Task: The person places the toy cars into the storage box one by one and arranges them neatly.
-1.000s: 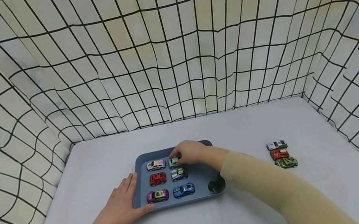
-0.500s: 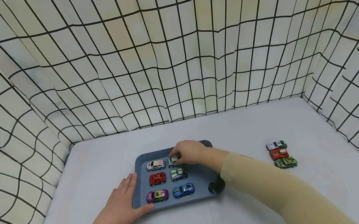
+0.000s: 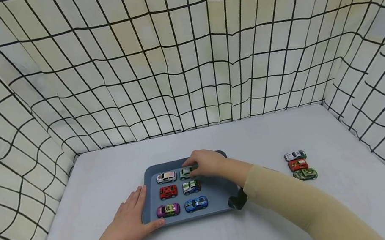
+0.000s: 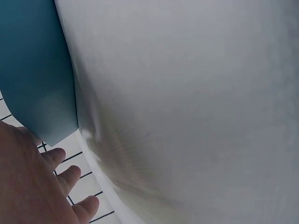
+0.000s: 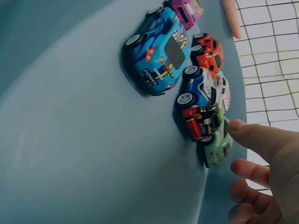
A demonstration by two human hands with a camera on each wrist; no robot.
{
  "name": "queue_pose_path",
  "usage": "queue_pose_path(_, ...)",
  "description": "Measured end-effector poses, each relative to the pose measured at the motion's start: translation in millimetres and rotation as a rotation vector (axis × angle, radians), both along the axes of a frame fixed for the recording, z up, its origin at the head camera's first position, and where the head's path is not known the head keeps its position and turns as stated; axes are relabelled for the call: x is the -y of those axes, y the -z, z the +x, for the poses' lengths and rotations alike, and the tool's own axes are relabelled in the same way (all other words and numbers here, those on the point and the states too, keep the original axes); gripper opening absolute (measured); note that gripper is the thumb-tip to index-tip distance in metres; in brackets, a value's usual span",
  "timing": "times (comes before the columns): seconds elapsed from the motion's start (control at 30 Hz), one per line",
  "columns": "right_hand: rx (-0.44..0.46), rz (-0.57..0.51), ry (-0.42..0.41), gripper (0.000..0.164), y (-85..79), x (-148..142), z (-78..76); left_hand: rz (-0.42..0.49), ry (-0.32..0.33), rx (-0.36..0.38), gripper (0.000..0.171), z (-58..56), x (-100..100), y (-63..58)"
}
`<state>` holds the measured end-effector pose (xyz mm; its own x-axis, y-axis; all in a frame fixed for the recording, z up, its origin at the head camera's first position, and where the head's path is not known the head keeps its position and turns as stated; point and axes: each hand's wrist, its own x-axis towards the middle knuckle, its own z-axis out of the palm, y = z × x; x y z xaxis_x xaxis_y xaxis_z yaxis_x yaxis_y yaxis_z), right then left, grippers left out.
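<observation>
A grey-blue tray [image 3: 217, 205] bears two columns of toy cars. At its left edge lies my left hand [image 3: 129, 223], fingers straight along the side and thumb at the front corner. Over the tray's back, my right hand [image 3: 205, 162] hovers by a light green toy car [image 3: 185, 174]. In the right wrist view, thumb and fingers stand apart, and the light green car [image 5: 218, 151] appears free of them. Beside it sits a white toy car [image 3: 166, 177]. Nearer are a red car [image 3: 168, 192], a white-blue-green car [image 3: 191, 187], a purple car [image 3: 168, 210] and a blue car [image 3: 196, 204].
On the white table [image 3: 272, 221], to the right of the tray, three more toy cars stand in a row: a white one [image 3: 295, 155], a red one [image 3: 298, 165] and a green camouflage one [image 3: 305, 174]. White walls with a black grid [image 3: 183, 70] surround the table.
My right hand has shifted slightly right, and more of the light green car shows beside it. My left hand has stayed at the tray's edge.
</observation>
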<state>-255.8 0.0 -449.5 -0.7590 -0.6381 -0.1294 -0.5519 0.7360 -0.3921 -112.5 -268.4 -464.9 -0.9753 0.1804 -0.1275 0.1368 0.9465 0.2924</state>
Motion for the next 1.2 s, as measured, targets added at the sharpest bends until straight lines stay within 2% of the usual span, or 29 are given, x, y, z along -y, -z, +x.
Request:
queue_pose_path(0.53,0.013,-0.089,0.077,0.041,-14.2,-51,10.7,-0.001,0.012,-0.002,0.125,1.1,-1,-2.3)
queue_pose_path(0.8,0.024,-0.145,0.092,0.04,-17.4,-94,15.6,-0.002,0.015,-0.009,0.127,4.0,-2,-4.1)
queue_pose_path(1.2,0.063,-0.173,0.186,0.042,-18.1,-166,16.3,-0.001,0.012,-0.007,0.125,2.0,-1,-2.0)
